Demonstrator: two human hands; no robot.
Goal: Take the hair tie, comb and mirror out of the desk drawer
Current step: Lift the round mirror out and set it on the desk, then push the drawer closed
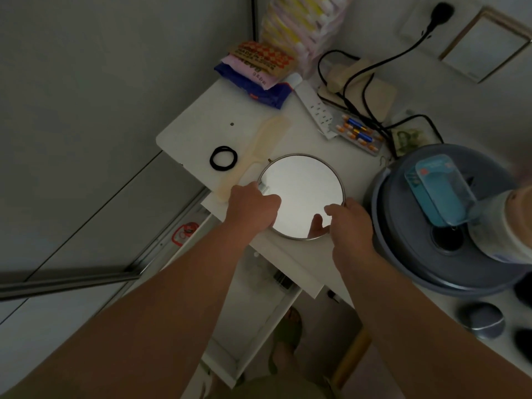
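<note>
A round metal-rimmed mirror [302, 188] lies face up on the white desk [201, 116], near its front edge. My left hand [253, 205] grips the mirror's left rim and my right hand [349, 223] grips its lower right rim. Left of the mirror, a cream comb [259, 151] lies diagonally on the desk, its lower end next to my left hand. Black hair ties [223, 158] lie in a loop further left. The white desk drawer [259, 321] stands pulled out below the desk, between my forearms, with some small items dimly visible inside.
A grey lidded pot [426, 254] with a teal box on top stands right of the mirror. Behind are a power strip [315, 106], pill blisters [357, 133], black cables and snack packets [259, 70]. A grey wall is on the left.
</note>
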